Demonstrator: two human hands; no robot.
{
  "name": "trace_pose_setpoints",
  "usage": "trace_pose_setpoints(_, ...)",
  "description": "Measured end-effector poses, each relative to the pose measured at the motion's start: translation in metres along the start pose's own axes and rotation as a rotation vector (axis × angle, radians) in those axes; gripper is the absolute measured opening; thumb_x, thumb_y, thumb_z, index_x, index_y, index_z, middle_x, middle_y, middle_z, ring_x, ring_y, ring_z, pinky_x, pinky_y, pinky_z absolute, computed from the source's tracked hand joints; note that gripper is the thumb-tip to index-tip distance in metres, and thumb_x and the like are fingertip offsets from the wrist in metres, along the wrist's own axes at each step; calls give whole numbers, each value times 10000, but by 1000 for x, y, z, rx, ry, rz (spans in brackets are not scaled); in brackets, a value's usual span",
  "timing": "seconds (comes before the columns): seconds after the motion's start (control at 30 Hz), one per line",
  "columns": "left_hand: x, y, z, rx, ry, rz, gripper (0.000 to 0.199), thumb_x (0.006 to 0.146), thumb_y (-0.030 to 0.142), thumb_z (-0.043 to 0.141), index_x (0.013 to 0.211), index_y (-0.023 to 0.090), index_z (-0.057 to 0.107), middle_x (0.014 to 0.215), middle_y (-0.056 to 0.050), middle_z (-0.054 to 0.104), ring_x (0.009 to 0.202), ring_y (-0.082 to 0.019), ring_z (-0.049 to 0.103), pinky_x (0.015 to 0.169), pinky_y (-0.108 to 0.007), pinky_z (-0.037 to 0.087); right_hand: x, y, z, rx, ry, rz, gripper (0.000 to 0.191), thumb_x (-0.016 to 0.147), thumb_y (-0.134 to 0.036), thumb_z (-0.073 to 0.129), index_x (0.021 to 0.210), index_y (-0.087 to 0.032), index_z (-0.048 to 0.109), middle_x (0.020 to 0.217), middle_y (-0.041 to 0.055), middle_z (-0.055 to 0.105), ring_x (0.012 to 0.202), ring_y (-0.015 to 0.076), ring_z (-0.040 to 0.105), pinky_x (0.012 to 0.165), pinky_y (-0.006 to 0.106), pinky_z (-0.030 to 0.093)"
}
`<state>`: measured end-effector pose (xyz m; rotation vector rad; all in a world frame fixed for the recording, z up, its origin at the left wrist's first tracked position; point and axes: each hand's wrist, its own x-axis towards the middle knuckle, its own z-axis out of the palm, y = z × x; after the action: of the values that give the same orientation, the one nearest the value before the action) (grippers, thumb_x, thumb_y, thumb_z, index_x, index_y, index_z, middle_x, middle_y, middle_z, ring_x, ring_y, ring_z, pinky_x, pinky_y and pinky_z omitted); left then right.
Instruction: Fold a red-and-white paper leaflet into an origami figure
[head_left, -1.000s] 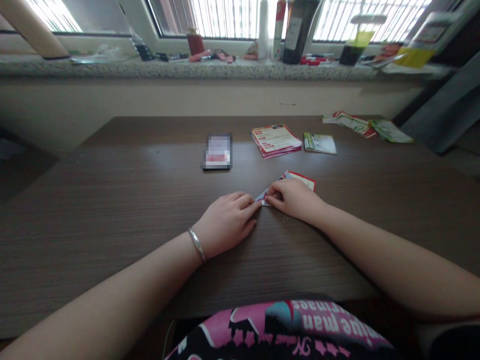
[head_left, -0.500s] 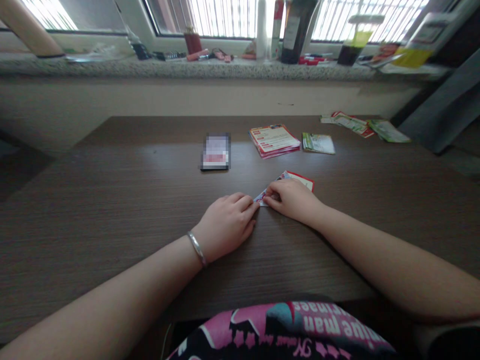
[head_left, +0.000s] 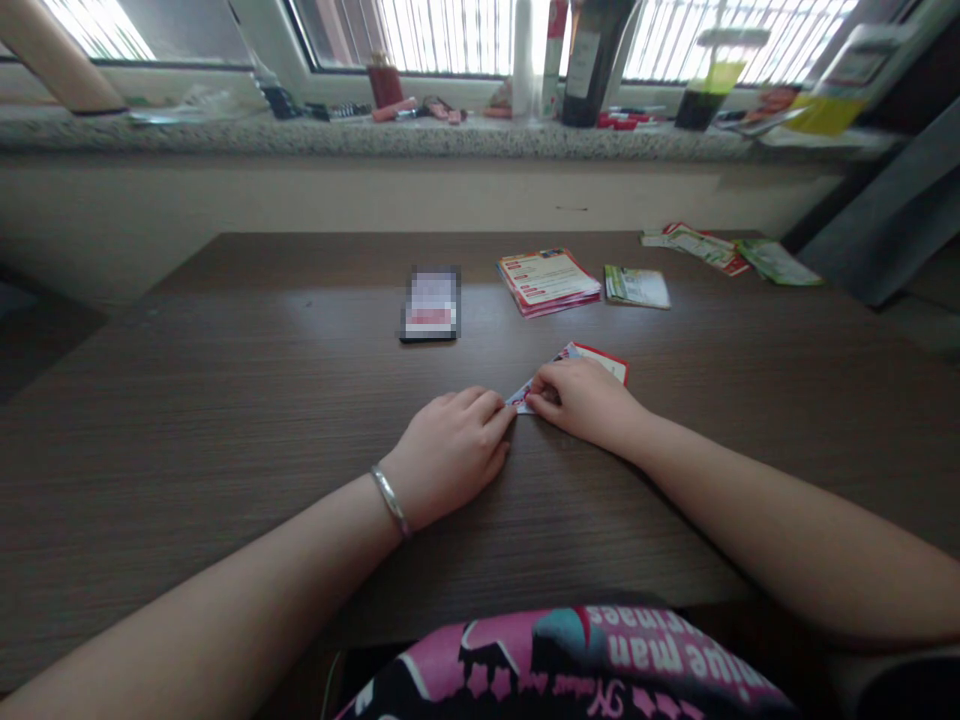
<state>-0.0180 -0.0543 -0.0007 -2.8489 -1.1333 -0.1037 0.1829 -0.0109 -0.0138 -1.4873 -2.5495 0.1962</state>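
Over the last second, little changes: both hands keep their places at the folded paper (head_left: 613, 367), so the work on it stands at a hold. The paper lies on the table (head_left: 225, 400), right of centre, between near and far edges. The left hand (head_left: 457, 440) is loosely extended, gripping nothing, fingertips at the paper's left tip. The right hand (head_left: 585, 395) covers its middle, thumb and forefinger curled close; whether they pinch it, I cannot tell. Toward the far edge lie a blurred dark-edged item (head_left: 430, 305), a sheet stack (head_left: 550, 280) and a small card (head_left: 637, 288); loose leaflets (head_left: 705, 248) occupy the far right corner. Beyond, a speckled windowsill (head_left: 450, 140) carries bottles (head_left: 589, 70).
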Motion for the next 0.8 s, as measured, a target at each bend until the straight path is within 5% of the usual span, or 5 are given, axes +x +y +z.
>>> trace_pose_setpoints(0.8,-1,-5,7,-21,28,13,295,919,233,465,1165,152,605,1072,-104,614,967,-234,584,844,-384,521,0,3,5,17,6,17,178,845,-313,554,818,-186,675,831,58,726,790,203,642,696,300,389)
